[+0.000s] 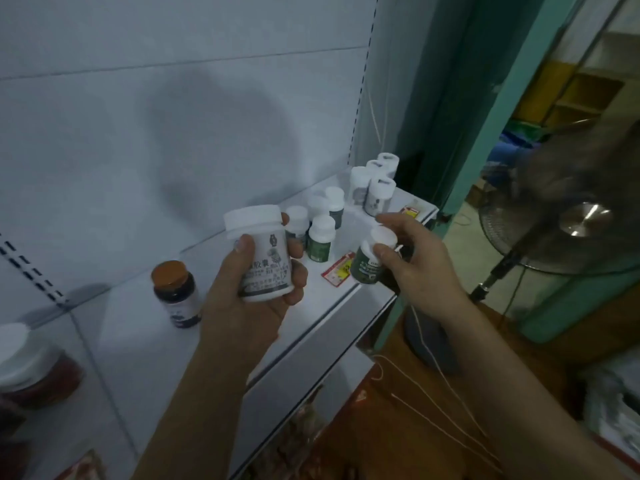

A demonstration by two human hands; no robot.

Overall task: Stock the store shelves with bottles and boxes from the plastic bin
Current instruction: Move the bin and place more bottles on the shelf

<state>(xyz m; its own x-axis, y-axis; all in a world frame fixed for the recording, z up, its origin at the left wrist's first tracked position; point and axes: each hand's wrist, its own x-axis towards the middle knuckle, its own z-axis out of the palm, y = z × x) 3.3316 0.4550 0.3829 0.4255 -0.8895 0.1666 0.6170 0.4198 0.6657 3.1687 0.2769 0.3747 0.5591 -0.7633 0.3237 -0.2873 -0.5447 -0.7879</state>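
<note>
Seen from the head camera: nearest, the person's left hand (pixel 256 271) wraps thumb and fingers around a wide white plastic bottle with a white screw cap and dark printed label (pixel 260 252), held upright above the white metal store shelf (pixel 242 327). The right hand (pixel 412 258) pinches a small dark green bottle with a white cap (pixel 372 259) (tilted) over the shelf's front edge. On the shelf stand a dark bottle with a copper-coloured lid (pixel 176 294), a cluster of small green white-capped bottles (pixel 320 237), and taller white bottles (pixel 375 188) farther back.
</note>
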